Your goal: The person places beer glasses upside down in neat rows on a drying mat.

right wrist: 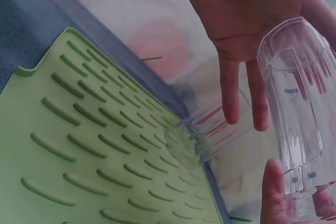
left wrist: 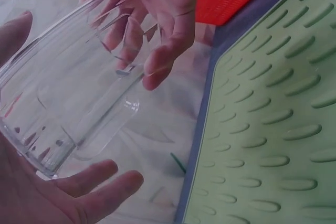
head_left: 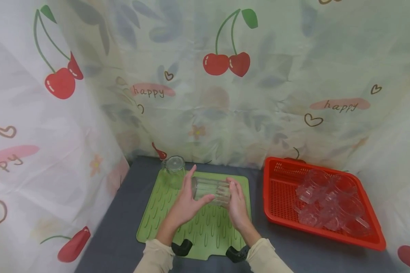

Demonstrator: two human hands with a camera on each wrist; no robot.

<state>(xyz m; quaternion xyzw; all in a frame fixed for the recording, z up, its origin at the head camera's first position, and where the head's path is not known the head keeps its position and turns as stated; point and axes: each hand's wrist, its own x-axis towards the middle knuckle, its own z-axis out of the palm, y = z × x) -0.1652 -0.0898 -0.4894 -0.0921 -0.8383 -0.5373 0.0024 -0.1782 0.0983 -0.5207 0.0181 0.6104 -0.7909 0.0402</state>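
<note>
A clear glass mug (head_left: 210, 190) lies sideways between both hands, above a green drying mat (head_left: 205, 231). My right hand (head_left: 237, 206) grips its right end; in the left wrist view, those fingers (left wrist: 157, 64) curl around the rim. My left hand (head_left: 186, 204) cups the base end, thumb along the near side and the other fingers straight and spread. The mug's handle (left wrist: 123, 116) shows in the left wrist view. Another glass mug (head_left: 175, 170) stands upside down at the mat's back left corner, also seen in the right wrist view as a mug (right wrist: 210, 132).
To the right, a red plastic basket (head_left: 271, 204) holds several clear glass mugs (head_left: 331, 201). A dark grey cloth (head_left: 112, 227) covers the table. Printed curtains (head_left: 225, 125) close off the back and sides. Black camera mounts (head_left: 182, 248) sit at both wrists.
</note>
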